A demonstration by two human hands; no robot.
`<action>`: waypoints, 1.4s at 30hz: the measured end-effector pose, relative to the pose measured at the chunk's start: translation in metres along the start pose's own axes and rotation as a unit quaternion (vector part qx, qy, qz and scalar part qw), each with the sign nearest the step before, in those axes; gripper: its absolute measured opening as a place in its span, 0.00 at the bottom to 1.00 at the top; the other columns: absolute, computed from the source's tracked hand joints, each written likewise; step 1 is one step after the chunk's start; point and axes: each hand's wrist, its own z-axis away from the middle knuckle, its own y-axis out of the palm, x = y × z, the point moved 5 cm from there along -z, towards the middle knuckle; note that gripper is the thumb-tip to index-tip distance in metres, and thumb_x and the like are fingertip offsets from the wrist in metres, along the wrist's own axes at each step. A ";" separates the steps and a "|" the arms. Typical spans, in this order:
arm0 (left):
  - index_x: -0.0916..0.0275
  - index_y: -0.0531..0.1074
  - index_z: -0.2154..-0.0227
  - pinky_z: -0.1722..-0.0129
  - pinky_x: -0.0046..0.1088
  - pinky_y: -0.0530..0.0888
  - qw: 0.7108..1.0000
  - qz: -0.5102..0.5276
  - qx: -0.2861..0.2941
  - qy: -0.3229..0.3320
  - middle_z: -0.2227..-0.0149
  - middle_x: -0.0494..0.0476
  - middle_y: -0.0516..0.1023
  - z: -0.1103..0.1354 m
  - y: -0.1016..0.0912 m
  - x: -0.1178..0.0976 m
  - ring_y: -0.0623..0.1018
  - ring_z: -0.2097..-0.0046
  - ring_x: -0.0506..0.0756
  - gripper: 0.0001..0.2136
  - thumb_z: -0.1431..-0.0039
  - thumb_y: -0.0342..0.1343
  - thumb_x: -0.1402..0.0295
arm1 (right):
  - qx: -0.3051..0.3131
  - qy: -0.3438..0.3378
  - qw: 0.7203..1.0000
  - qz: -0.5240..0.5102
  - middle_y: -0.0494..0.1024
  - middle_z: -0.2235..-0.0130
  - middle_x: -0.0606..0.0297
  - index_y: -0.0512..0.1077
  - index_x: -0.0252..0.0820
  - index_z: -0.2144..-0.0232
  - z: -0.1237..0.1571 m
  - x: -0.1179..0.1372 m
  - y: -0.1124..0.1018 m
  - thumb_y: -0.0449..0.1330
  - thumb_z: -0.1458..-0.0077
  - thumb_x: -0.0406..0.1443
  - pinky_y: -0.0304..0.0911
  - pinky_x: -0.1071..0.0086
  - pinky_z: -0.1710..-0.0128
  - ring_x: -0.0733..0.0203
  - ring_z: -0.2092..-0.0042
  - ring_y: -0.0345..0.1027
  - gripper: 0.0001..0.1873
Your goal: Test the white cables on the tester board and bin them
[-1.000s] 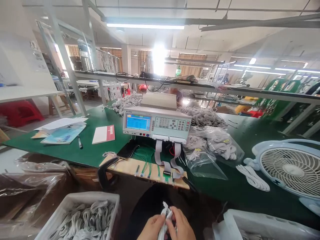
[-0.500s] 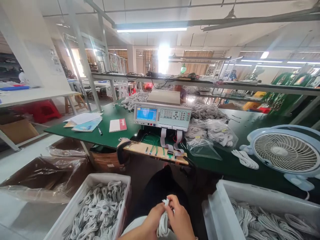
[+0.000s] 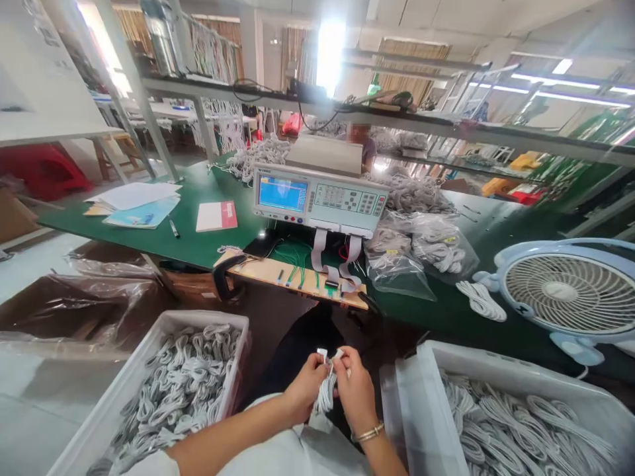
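Above my lap, a coiled bundle of white cable [image 3: 325, 396] hangs between my two hands. My left hand [image 3: 306, 387] is closed on the cable near one end, and a white plug [image 3: 322, 353] stands up from its fingertips. My right hand [image 3: 357, 390] pinches the other white cable end [image 3: 339, 355], a little apart from that plug. Part of the coil is hidden behind my fingers. Ahead of my hands is a wooden test board [image 3: 262, 272] with green wires and grey ribbon cables, below a tester with a lit blue screen [image 3: 282, 193].
White bins [image 3: 161, 324] [image 3: 434, 390] of coiled cables stand on both sides of me. On the green table [image 3: 198, 248] are papers [image 3: 136, 197], a pen [image 3: 173, 228], bagged cables [image 3: 441, 254], a loose cable bundle [image 3: 481, 301] and a fan [image 3: 565, 291]. Behind the tester is a person [image 3: 368, 149].
The two cable ends, close together before, are now held apart, one in each hand. My hands have risen in the picture. The view has tilted down and come nearer the table.
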 end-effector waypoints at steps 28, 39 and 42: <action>0.68 0.68 0.76 0.74 0.21 0.69 0.997 -0.074 0.030 0.000 0.78 0.54 0.72 -0.070 -0.009 -0.109 0.70 0.77 0.46 0.13 0.62 0.60 0.64 | 0.051 0.110 0.954 -0.274 0.72 0.78 0.65 0.69 0.36 0.66 -0.107 -0.009 -0.007 0.57 0.56 0.45 0.59 0.71 0.79 0.62 0.78 0.63 0.19; 0.65 0.62 0.80 0.78 0.17 0.67 0.998 -0.001 -0.041 0.045 0.80 0.50 0.70 -0.077 0.007 -0.099 0.67 0.80 0.43 0.11 0.57 0.57 0.64 | 0.049 -0.002 0.990 -0.130 0.75 0.74 0.64 0.68 0.38 0.64 -0.099 0.001 -0.023 0.56 0.53 0.42 0.61 0.71 0.69 0.60 0.71 0.67 0.15; 0.65 0.62 0.80 0.78 0.17 0.66 0.998 0.003 -0.045 0.045 0.80 0.51 0.70 -0.077 0.007 -0.098 0.67 0.80 0.43 0.11 0.57 0.57 0.64 | 0.053 0.005 0.989 -0.139 0.75 0.72 0.63 0.67 0.39 0.65 -0.098 -0.002 -0.022 0.56 0.53 0.42 0.61 0.71 0.68 0.59 0.70 0.68 0.14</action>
